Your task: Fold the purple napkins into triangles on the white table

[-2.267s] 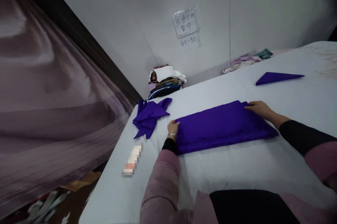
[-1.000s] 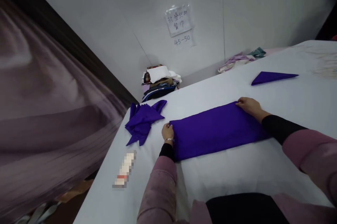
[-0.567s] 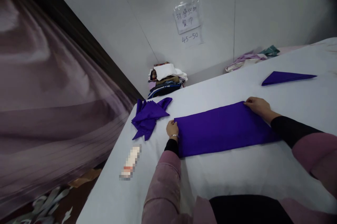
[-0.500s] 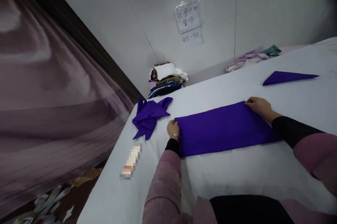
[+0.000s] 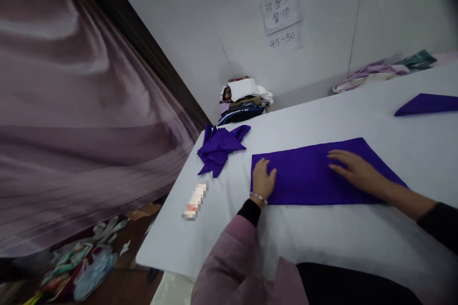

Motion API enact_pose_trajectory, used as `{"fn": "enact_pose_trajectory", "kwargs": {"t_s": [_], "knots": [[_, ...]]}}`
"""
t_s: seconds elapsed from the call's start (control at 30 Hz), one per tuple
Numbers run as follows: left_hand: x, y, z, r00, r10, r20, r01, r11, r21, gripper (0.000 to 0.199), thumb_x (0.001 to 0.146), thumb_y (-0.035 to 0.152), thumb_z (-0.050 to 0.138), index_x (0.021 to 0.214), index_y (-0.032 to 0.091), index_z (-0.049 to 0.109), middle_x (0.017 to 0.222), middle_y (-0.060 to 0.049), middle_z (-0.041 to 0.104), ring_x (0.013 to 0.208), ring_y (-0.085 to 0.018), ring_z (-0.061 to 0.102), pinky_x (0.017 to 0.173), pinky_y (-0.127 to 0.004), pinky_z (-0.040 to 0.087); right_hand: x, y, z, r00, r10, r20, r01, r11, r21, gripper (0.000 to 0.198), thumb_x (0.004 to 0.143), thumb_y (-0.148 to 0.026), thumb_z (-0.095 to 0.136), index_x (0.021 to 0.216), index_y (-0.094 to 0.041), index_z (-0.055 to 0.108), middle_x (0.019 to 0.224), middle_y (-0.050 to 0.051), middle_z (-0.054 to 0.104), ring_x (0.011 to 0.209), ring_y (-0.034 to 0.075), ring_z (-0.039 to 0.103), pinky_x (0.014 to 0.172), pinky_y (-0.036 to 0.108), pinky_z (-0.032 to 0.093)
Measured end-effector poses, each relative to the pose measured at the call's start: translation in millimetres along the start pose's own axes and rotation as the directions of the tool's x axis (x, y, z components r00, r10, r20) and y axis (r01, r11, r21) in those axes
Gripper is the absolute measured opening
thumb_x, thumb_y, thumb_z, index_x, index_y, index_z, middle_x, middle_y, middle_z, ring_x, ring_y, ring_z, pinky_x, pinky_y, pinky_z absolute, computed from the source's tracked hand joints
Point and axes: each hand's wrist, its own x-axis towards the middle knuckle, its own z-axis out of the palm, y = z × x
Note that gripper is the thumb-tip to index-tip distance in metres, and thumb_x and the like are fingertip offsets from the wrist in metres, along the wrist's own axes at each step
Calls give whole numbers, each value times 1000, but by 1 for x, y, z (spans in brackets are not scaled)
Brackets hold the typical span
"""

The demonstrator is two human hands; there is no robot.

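Note:
A purple cloth napkin (image 5: 304,176), folded into a long rectangle, lies flat in front of me on the white-covered table. Over its left end rests my left hand (image 5: 264,178), fingers apart and holding nothing. My right hand (image 5: 352,169) is open above the napkin's right half, fingers spread; whether it presses on the fabric I cannot tell. To the left sits a bunched purple napkin (image 5: 222,145) with several pointed corners. Another purple cloth (image 5: 429,105), folded to a flat triangle, lies at the far right, cut by the frame edge.
A stack of folded clothes (image 5: 245,99) stands at the table's back edge by the wall. A blurred-out strip (image 5: 196,202) lies on the table (image 5: 171,243) at left. A pinkish curtain (image 5: 89,128) hangs beside it, with plastic bags (image 5: 95,267) on the floor below. Crumpled fabrics (image 5: 379,75) lie at back right.
Both hands have let go of the napkin's far corners. They have come inward over the cloth with fingers spread. The view has shifted left.

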Motion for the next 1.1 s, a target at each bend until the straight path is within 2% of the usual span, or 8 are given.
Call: {"fn": "enact_pose_trajectory", "kwargs": {"t_s": [0.07,0.17,0.3,0.43,0.57,0.7,0.93,1.1], "knots": [[-30,18,7,977,149,151,-162,983,81,46,86,35,55,129,22,52,145,-10,43,137,-25,33,114,-47,23,-18,-37,27,989,-110,97,108,994,21,47,86,-54,43,120,-26,60,135,8,54,129,29,42,107,49,32],[-57,32,17,935,209,288,-265,949,169,54,88,40,50,138,22,43,151,-10,33,142,-26,22,116,-50,17,-36,-81,65,954,-205,218,208,978,9,55,87,-57,42,133,-28,51,144,8,44,136,30,33,109,57,24],[-61,27,22,920,112,377,-225,936,271,59,87,35,47,142,15,37,154,-14,25,143,-28,16,116,-52,15,-41,-109,97,940,-239,242,253,967,-29,65,87,-58,41,142,-22,41,147,14,38,137,31,28,109,58,20],[-56,16,28,924,65,377,-193,931,311,60,87,34,45,143,15,36,153,-15,25,143,-28,16,116,-52,13,-44,-115,103,943,-204,264,232,969,-80,71,87,-60,40,143,-18,38,147,17,36,138,31,27,110,58,20],[-56,13,32,931,84,356,-209,921,328,60,88,40,44,144,19,35,154,-12,25,144,-28,14,116,-51,9,-54,-112,90,943,-145,299,195,970,-144,78,87,-66,34,143,-12,36,148,18,33,139,30,24,110,56,19],[-54,14,33,931,81,357,-211,916,342,60,90,45,40,143,19,36,154,-11,26,144,-28,14,116,-51,8,-70,-94,72,962,-109,249,161,967,-198,77,87,-67,32,142,-14,39,148,17,34,138,30,25,111,55,19],[-52,20,30,926,56,374,-232,865,444,61,92,47,33,144,16,34,154,-11,26,143,-27,15,115,-52,13,-113,-17,18,990,46,132,2,939,-344,72,88,-66,29,148,-25,28,150,10,31,138,30,27,110,56,19],[-52,22,30,918,49,394,-265,816,514,61,93,48,28,145,16,31,154,-10,24,144,-27,14,115,-52,16,-145,23,-29,965,240,109,-173,888,-427,75,89,-66,26,150,-24,21,153,9,25,139,29,22,112,56,16]]}}
